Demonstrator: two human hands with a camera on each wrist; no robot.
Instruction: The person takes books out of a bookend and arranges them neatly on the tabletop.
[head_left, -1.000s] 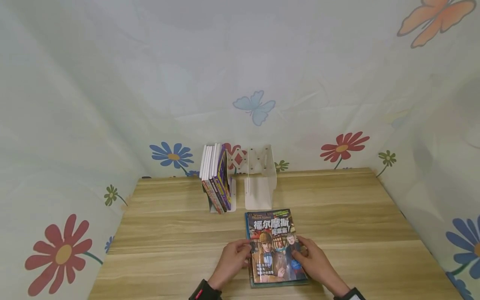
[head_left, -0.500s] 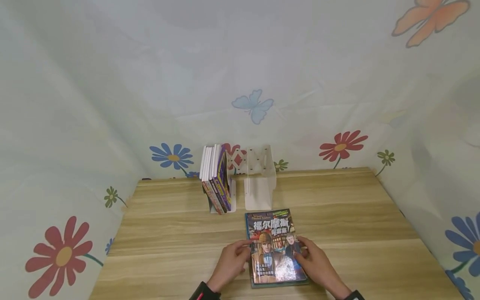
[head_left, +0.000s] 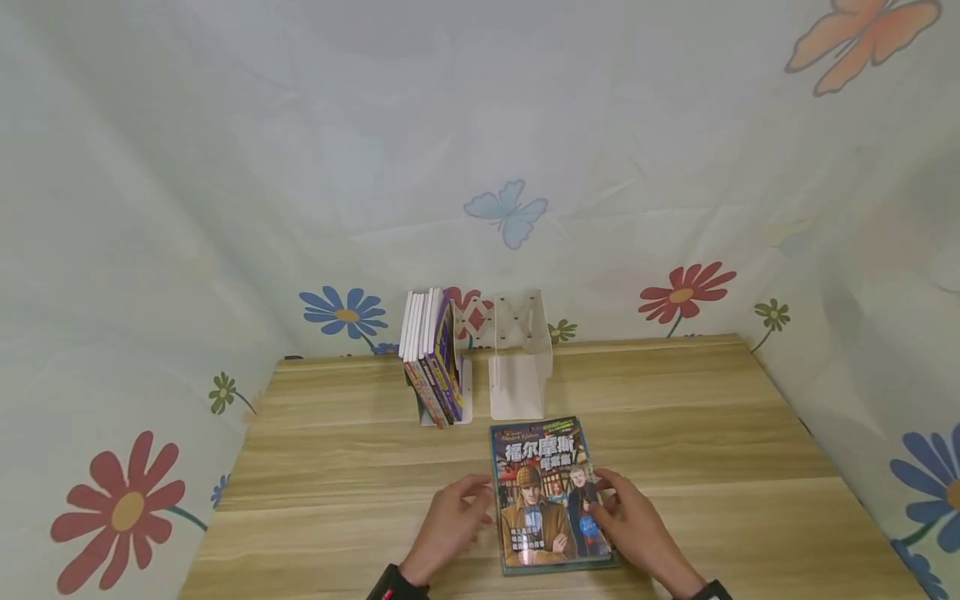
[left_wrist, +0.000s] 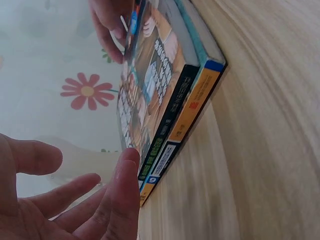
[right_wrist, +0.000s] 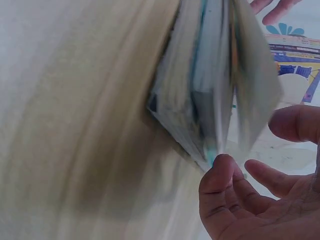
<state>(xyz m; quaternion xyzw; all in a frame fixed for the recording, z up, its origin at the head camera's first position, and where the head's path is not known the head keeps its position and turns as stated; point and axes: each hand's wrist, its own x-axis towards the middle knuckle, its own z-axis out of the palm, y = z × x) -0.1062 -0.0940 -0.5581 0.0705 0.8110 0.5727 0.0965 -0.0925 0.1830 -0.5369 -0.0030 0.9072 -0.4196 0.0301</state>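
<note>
A glossy paperback with a detective in a cap on its cover lies on top of a second book with an orange and black spine. My left hand is just left of the stack, fingers spread and apart from the spines in the left wrist view. At the right edge my right hand holds the paperback, thumb over the cover and fingers at the page edges. In the right wrist view the front cover stands lifted from the pages, slightly blurred.
Behind the stack stands a white expandable book rack. Several thin books lean upright in its left side. The wooden table meets a flower-printed cloth backdrop at its rear edge.
My left hand has drawn away leftward from the spine edge. The upper paperback has shifted slightly left and lines up more closely with the book beneath. My right hand stays at the right edge.
</note>
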